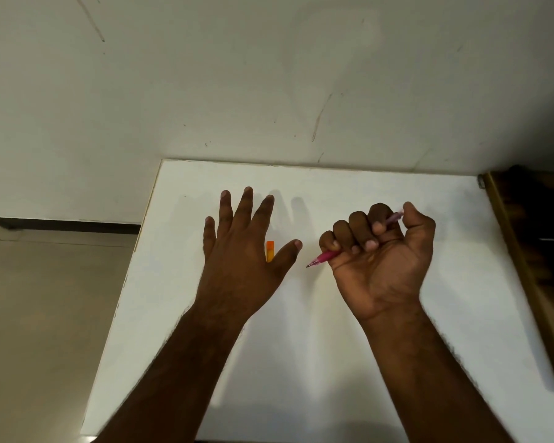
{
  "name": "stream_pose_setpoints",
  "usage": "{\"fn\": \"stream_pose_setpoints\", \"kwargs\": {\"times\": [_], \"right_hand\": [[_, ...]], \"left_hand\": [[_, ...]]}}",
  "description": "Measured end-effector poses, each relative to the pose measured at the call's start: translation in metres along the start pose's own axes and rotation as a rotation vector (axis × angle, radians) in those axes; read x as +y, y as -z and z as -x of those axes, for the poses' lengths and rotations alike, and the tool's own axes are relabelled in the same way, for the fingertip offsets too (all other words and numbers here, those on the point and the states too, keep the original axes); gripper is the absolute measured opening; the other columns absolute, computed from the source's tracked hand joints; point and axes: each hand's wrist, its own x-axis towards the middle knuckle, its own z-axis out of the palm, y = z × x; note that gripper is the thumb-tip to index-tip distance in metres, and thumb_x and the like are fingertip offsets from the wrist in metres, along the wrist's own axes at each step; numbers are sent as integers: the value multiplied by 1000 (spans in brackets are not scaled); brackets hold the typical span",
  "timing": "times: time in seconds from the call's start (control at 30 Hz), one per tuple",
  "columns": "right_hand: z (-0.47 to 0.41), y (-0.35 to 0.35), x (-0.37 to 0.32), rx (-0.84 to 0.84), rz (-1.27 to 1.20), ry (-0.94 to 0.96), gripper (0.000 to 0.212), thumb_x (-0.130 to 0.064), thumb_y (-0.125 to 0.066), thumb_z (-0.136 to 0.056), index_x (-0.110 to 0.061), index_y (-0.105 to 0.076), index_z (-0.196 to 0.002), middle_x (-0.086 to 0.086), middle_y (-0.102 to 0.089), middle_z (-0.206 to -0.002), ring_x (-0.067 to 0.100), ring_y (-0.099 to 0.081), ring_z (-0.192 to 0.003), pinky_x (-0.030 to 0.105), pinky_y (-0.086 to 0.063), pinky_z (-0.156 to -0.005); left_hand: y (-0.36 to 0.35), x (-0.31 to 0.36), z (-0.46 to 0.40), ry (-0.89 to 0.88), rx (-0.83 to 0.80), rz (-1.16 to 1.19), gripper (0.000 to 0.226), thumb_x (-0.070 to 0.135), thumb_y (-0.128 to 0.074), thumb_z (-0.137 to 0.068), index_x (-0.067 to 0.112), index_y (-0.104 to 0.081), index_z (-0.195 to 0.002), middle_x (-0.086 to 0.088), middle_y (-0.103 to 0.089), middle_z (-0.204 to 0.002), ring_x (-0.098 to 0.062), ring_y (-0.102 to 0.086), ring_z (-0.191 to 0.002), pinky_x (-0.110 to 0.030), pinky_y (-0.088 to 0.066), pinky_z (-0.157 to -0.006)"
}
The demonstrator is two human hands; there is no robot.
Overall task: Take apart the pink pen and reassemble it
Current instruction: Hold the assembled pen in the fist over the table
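A: Nearest item, centre right of frame?
B: Right hand (378, 251), palm up, fingers curled round the pink pen (325, 257). Long axis lower left to upper right; tip at lower left, toward the left hand (240, 247).
A: Left hand?
B: Flat over the white table (349, 346), fingers spread, holding nothing, just beside the tip; likely takes that end.
A: Farther up?
B: Orange piece (270, 251) by its thumb, upright in frame.

The left hand (243, 247) lies spread over the counter (333, 346), a small cap (269, 251) just beside its thumb. To the right, the right hand (381, 254) holds the pen (325, 257), tip pointing left toward the cap.
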Motion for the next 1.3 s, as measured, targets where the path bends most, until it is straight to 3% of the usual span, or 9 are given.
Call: {"fn": "stream_pose_setpoints", "kwargs": {"times": [1.3], "right_hand": [[1, 1, 1, -35, 5, -17, 45, -46, -33, -98, -15, -41, -66, -2, -31, -53, 18, -23, -55, 32, -33, -57]], "left_hand": [[-2, -2, -1, 9, -17, -10, 83, 74, -37, -88, 33, -16, -158, 3, -3, -169, -20, 14, -154, -49, 2, -121]]}}
